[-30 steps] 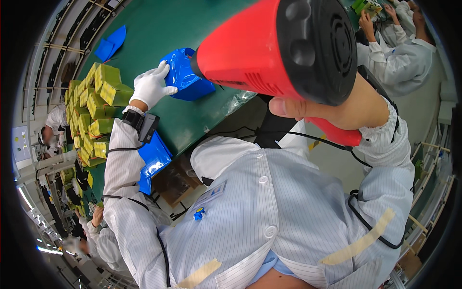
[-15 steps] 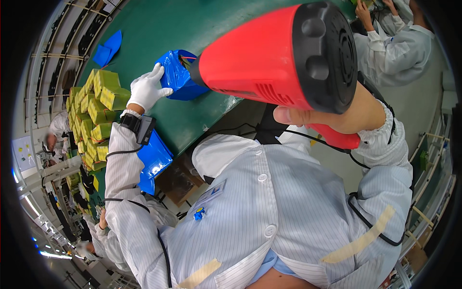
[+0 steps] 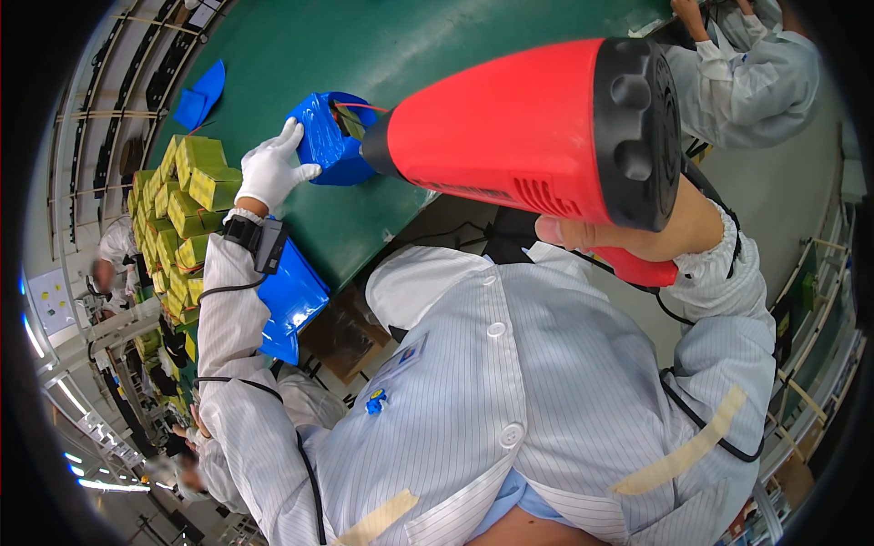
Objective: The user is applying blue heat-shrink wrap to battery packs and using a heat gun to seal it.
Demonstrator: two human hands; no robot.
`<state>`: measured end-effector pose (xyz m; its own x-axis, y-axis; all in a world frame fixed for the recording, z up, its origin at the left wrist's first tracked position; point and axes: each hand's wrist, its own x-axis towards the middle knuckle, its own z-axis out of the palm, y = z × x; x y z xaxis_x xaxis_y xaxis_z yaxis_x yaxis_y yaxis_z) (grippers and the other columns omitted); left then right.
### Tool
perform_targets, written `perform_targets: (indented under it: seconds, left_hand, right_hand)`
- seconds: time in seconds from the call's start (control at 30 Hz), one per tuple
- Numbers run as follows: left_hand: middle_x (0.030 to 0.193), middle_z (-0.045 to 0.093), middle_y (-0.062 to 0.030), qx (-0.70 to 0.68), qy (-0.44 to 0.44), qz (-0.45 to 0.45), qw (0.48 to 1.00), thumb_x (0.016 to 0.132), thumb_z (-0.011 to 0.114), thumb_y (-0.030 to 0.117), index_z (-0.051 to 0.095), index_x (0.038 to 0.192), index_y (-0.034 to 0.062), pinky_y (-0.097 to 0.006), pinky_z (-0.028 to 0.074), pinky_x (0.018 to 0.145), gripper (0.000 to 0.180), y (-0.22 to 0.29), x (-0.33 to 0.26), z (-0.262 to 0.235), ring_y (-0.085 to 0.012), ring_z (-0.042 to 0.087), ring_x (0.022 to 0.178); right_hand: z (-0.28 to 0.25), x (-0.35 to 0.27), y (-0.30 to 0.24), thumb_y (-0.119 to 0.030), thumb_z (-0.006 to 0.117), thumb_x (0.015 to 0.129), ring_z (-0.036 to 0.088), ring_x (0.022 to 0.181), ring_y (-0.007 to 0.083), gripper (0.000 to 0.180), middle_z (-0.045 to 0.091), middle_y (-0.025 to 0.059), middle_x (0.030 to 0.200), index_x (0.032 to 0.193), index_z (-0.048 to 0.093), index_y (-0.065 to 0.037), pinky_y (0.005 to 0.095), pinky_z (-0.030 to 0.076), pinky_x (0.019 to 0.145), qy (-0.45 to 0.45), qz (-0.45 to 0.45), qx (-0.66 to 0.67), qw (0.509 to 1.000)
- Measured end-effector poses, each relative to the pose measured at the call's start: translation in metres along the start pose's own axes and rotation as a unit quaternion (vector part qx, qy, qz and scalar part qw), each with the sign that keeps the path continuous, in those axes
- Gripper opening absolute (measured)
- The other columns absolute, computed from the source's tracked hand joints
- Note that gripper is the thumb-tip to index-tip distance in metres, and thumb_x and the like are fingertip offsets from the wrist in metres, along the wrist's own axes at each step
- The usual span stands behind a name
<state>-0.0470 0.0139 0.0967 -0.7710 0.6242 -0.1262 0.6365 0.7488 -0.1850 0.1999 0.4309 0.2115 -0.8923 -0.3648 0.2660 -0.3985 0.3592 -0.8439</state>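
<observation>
left hand (image 3: 270, 171) gloved, fingers pressed on blue wrapped pack (image 3: 325, 138) lying on green table (image 3: 428, 55) | right hand (image 3: 651, 241) closed around red heat gun (image 3: 528, 136), nozzle at pack's open end | pack shows wires and dark contents inside | yellow-green packs (image 3: 187, 205) stacked left

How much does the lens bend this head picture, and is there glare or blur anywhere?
Head view: strong fisheye bending, green table edge curves, corners black; the big red heat gun looms close but sharp; sheen glints on the blue wrapped pack beside the white-gloved left hand; far workers at left look blurred.
</observation>
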Motion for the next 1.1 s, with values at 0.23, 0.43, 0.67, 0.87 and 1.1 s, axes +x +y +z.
perform_targets:
  seconds: [0.23, 0.43, 0.67, 0.87, 1.1]
  left_hand:
    - [0.151, 0.049, -0.0088, -0.007, 0.005, 0.005, 1.000, 0.073, 0.077, 0.057, 0.055, 0.143, 0.0129, -0.042, 0.047, 0.102, 0.085, 0.000, 0.000, 0.000, -0.0296, 0.060, 0.123]
    - [0.151, 0.049, -0.0083, -0.002, -0.002, 0.007, 1.000, 0.074, 0.077, 0.056, 0.056, 0.142, 0.0127, -0.043, 0.047, 0.102, 0.084, -0.003, 0.000, -0.002, -0.0300, 0.060, 0.123]
    - [0.152, 0.048, -0.0083, 0.006, -0.014, 0.011, 1.000, 0.076, 0.075, 0.057, 0.054, 0.143, 0.0132, -0.044, 0.046, 0.103, 0.083, -0.003, 0.004, -0.001, -0.0304, 0.058, 0.126]
    - [0.153, 0.048, -0.0080, 0.004, -0.025, 0.004, 1.000, 0.076, 0.074, 0.059, 0.054, 0.144, 0.0135, -0.045, 0.045, 0.104, 0.085, -0.003, 0.002, -0.001, -0.0308, 0.057, 0.127]
    - [0.153, 0.046, -0.0081, 0.008, -0.037, 0.004, 0.999, 0.076, 0.074, 0.056, 0.052, 0.145, 0.0117, -0.045, 0.044, 0.106, 0.085, 0.000, 0.004, -0.006, -0.0321, 0.056, 0.128]
  right_hand:
    - [0.010, -0.013, 0.012, -0.016, 0.082, 0.085, 0.061, 0.073, 0.0151, 0.034, 0.067, 0.0027, 0.086, 0.112, 0.066, -0.003, 0.0318, 0.050, 0.065, 0.021, 0.014, 0.062, 0.998]
    - [0.021, -0.024, 0.029, -0.019, 0.083, 0.083, 0.065, 0.081, 0.0158, 0.038, 0.069, 0.0043, 0.092, 0.113, 0.066, -0.004, 0.0322, 0.053, 0.071, 0.013, -0.034, 0.012, 0.999]
    - [0.039, -0.040, 0.042, -0.013, 0.083, 0.082, 0.066, 0.088, 0.0172, 0.040, 0.070, 0.0046, 0.102, 0.117, 0.065, -0.004, 0.0325, 0.054, 0.078, 0.042, 0.002, 0.061, 0.997]
    - [0.052, -0.054, 0.056, -0.008, 0.081, 0.081, 0.066, 0.093, 0.0175, 0.042, 0.070, 0.0050, 0.107, 0.120, 0.064, -0.004, 0.0331, 0.053, 0.082, 0.050, 0.025, 0.100, 0.993]
    - [0.075, -0.069, 0.077, -0.010, 0.082, 0.079, 0.067, 0.096, 0.0236, 0.039, 0.070, 0.0065, 0.109, 0.115, 0.067, -0.007, 0.0343, 0.054, 0.085, 0.066, 0.017, 0.022, 0.997]
